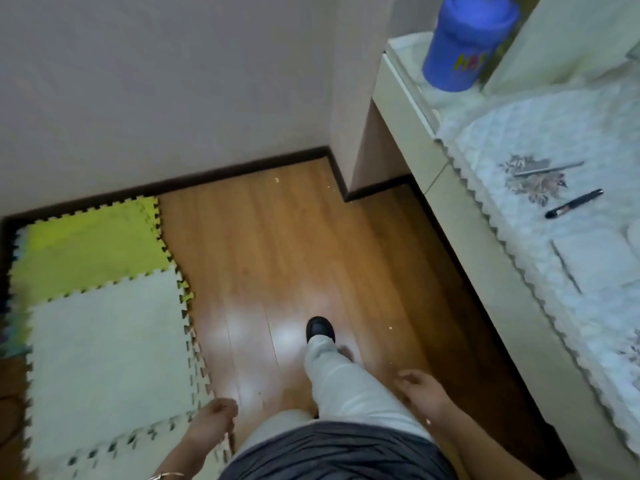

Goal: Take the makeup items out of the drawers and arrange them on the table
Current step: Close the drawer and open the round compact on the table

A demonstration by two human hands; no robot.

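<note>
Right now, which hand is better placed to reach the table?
Right: the right hand hangs beside the table along that side; the left hand is across the body, by the foam mat.

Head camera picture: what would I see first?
The big blue tub stands out first, on the far corner of the table at the top right. Then the green and white puzzle mats on the floor at the left. A silver stick and a black pen lie apart on the lacy cloth.
</note>
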